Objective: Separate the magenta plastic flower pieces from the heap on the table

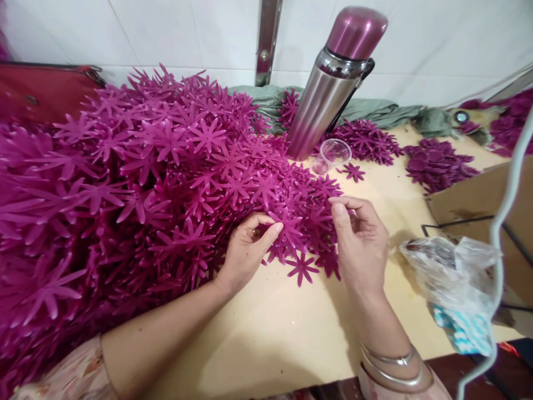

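A large heap of magenta star-shaped plastic flower pieces [166, 150] spreads over the left and middle of the table. At its right edge my left hand [245, 250] pinches the petal tip of one flower piece [289, 229] between thumb and forefinger. My right hand [362, 244] is closed beside the same edge, thumb tip against the fingers; whatever lies in that pinch is too small to make out. Between the hands, a darker loose flower piece [302, 269] rests on the tabletop.
Behind the heap stands a steel flask [320, 100] with a magenta lid, a clear plastic cup [336, 153] next to it. Smaller magenta piles [437, 164] lie farther right. A cardboard box [470, 200], a clear plastic bag [453, 266] and a pale cable [502, 222] occupy the right side.
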Motion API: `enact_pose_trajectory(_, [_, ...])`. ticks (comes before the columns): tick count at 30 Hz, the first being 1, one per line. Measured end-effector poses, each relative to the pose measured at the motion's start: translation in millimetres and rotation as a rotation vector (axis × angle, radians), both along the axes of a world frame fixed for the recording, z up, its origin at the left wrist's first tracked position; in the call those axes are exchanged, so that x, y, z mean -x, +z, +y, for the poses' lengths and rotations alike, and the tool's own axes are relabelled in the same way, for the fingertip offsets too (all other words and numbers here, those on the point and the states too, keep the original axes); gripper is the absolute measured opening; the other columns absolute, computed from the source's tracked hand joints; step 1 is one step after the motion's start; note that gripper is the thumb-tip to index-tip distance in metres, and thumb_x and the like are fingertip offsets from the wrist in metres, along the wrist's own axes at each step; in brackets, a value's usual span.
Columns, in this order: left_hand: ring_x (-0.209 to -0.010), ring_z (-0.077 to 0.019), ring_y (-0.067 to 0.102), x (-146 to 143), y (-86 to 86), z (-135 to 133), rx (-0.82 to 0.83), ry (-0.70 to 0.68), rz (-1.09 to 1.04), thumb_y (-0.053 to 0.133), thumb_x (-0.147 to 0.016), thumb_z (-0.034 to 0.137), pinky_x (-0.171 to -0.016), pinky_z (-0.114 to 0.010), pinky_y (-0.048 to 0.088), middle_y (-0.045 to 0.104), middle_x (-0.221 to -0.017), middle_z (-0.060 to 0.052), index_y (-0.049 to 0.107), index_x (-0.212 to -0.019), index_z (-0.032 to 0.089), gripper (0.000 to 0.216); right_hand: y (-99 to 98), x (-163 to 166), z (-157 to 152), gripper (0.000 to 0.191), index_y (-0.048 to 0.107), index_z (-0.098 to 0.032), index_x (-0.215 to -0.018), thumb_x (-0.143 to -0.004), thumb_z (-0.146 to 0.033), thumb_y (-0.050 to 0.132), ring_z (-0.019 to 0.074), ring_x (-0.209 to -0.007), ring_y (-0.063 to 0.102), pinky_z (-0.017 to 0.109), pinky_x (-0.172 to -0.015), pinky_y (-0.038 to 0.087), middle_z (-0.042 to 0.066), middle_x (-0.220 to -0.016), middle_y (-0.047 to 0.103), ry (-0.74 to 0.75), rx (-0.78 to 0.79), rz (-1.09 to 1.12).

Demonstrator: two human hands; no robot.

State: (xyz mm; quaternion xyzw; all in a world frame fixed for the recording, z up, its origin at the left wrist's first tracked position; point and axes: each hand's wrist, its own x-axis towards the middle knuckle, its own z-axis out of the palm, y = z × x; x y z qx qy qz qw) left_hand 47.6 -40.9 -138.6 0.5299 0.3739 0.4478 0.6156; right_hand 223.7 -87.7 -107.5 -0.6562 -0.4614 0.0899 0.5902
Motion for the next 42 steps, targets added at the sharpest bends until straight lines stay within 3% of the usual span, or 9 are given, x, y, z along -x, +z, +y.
enact_pose_trajectory(3, [-0.083,-0.0128,0.059,0,-1.4,0,-0.046,0.005,0.012,0.071,-0.089,0.030,-0.081,-0.023,0.047,0.065,-0.089,0.000,0.067,-0.086,0.019,0.011,2.5,6,-1,0.021,0.074,-0.028,-0.106,-0.090,-0.042,0.072,0.0289,-0.119,0.057,0.053,-0.108,0.041,0.008,-0.120,0.067,0.092,0.008,-0.233])
enact_pose_trajectory(6, [-0.090,-0.0151,0.062,1,-1.8,-1,-0.070,-0.002,0.035,0.070,-0.090,0.030,-0.086,-0.025,0.049,0.068,-0.093,-0.002,0.070,-0.088,0.019,0.011,-1.1,14,0,0.017,0.076,-0.029,-0.100,-0.085,-0.036,0.079,0.0294,-0.117,0.060,0.055,-0.107,0.041,0.007,-0.116,0.070,0.264,0.066,-0.280])
enact_pose_trajectory(9, [-0.093,-0.0155,0.065,1,-0.6,-2,-0.055,0.005,0.034,0.066,-0.094,0.033,-0.089,-0.026,0.051,0.071,-0.101,-0.004,0.074,-0.098,0.019,0.017,-5.8,18,0,0.002,0.074,-0.026,-0.092,-0.090,-0.027,0.073,0.0252,-0.108,0.065,0.049,-0.103,0.047,0.005,-0.107,0.073,0.302,0.069,-0.100])
enact_pose_trajectory(14, [-0.090,-0.0138,0.067,0,3.9,-3,-0.002,0.009,0.000,0.062,-0.097,0.036,-0.087,-0.024,0.053,0.074,-0.103,-0.003,0.075,-0.107,0.021,0.023,-9.9,13,3,0.015,0.066,-0.025,-0.097,-0.087,-0.030,0.076,0.0166,-0.083,0.068,0.031,-0.078,0.055,0.000,-0.091,0.073,0.258,0.036,0.382])
enact_pose_trajectory(17, [-0.089,-0.0137,0.068,1,5.3,-3,-0.004,0.006,0.001,0.062,-0.097,0.035,-0.085,-0.023,0.053,0.074,-0.101,-0.003,0.076,-0.107,0.021,0.022,-11.0,10,5,0.025,0.064,-0.027,-0.099,-0.081,-0.028,0.082,0.0130,-0.071,0.064,0.025,-0.068,0.053,-0.004,-0.080,0.070,0.264,0.016,0.490])
enact_pose_trajectory(20, [-0.089,-0.0139,0.069,1,4.4,-3,-0.006,0.004,0.000,0.062,-0.097,0.035,-0.085,-0.024,0.054,0.074,-0.101,-0.003,0.076,-0.107,0.021,0.022,-9.4,11,5,0.020,0.066,-0.024,-0.093,-0.081,-0.028,0.082,0.0119,-0.073,0.064,0.023,-0.069,0.053,-0.003,-0.082,0.070,0.286,0.036,0.525])
enact_pose_trajectory(29, [-0.090,-0.0142,0.069,1,2.6,-3,-0.012,-0.003,-0.001,0.062,-0.098,0.034,-0.086,-0.025,0.054,0.075,-0.104,-0.004,0.075,-0.108,0.020,0.022,-2.3,17,0,0.016,0.067,-0.023,-0.089,-0.090,-0.038,0.073,0.0139,-0.067,0.058,0.025,-0.061,0.047,-0.001,-0.075,0.065,0.284,0.113,0.379])
enact_pose_trajectory(37, [-0.104,-0.0167,0.067,2,4.3,-2,-0.074,-0.047,-0.022,0.067,-0.095,0.033,-0.097,-0.027,0.050,0.074,-0.111,-0.006,0.074,-0.106,0.018,0.020,-8.9,20,-4,0.031,0.056,-0.021,-0.072,-0.094,-0.041,0.068,0.0102,-0.057,0.040,0.025,-0.055,0.033,-0.006,-0.063,0.047,0.312,0.206,0.106])
enact_pose_trajectory(42, [-0.094,-0.0147,0.064,2,-1.7,-1,-0.107,-0.044,0.010,0.065,-0.095,0.028,-0.089,-0.025,0.049,0.069,-0.099,-0.003,0.071,-0.096,0.018,0.012,-11.2,21,-2,0.039,0.051,-0.021,-0.066,-0.090,-0.042,0.073,0.0097,-0.056,0.038,0.025,-0.054,0.031,-0.007,-0.060,0.045,0.383,0.215,0.048])
